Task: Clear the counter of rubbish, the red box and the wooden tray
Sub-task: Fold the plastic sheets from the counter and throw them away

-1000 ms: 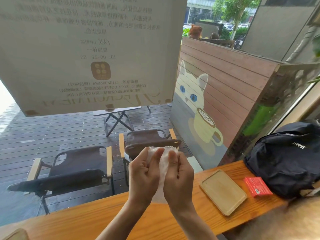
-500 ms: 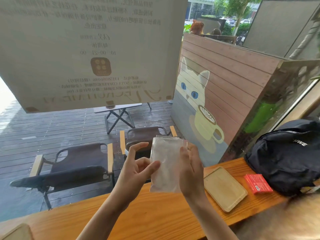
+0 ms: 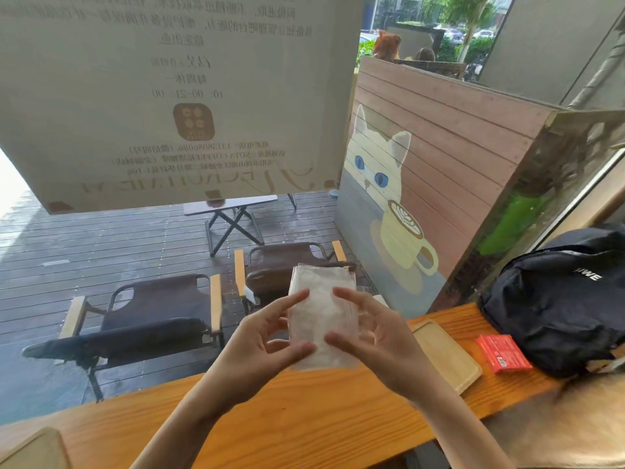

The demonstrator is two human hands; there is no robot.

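Observation:
A clear plastic wrapper (image 3: 321,306) with white tissue inside is held upright above the wooden counter (image 3: 287,418). My left hand (image 3: 267,336) pinches its left edge between thumb and fingers. My right hand (image 3: 375,336) pinches its right edge the same way. The wooden tray (image 3: 446,357) lies flat on the counter just right of my right hand. The red box (image 3: 502,353) lies flat beyond the tray, next to a black backpack.
A black backpack (image 3: 561,299) sits at the counter's right end against the window frame. A pale wooden object (image 3: 30,451) shows at the bottom left corner. A glass window with a printed sign (image 3: 176,96) stands behind the counter; chairs are outside.
The wrapper was crumpled between both hands, then flattened out. My left hand, apart from it half a second ago, now pinches its left edge. Both hands rose slightly.

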